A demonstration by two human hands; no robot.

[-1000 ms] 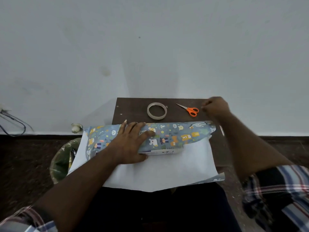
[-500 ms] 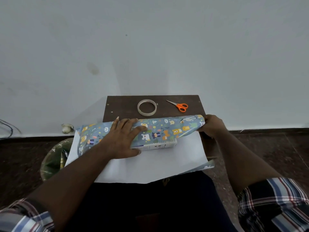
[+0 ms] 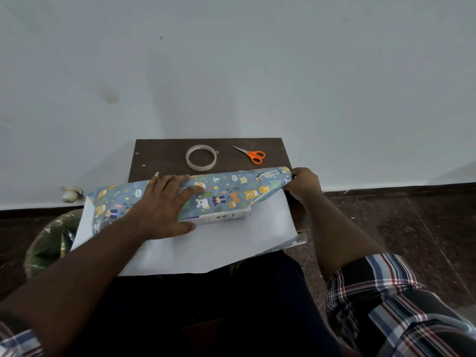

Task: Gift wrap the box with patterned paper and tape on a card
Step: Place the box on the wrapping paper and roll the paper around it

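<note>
One box (image 3: 223,217), one patterned paper sheet (image 3: 231,191), one tape roll (image 3: 201,157), one scissors (image 3: 251,154), two hands.

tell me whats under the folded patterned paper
A box: only its white near side shows below the patterned paper. The left hand presses the flap down; the box top is covered.

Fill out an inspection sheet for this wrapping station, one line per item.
Surface: small dark wooden table against a white wall.
Job's things: patterned paper folded over the box, white underside spread toward the person; tape roll and orange scissors lie apart at the far edge. No card seen.
Clutter: nothing seen on the table.
Grippers: left hand pressed flat on the paper over the box; right hand gripping the paper's right end.
Cables: nothing seen.
Surroundings: bag-lined bin on the floor at left; small pale object by the wall.
</note>
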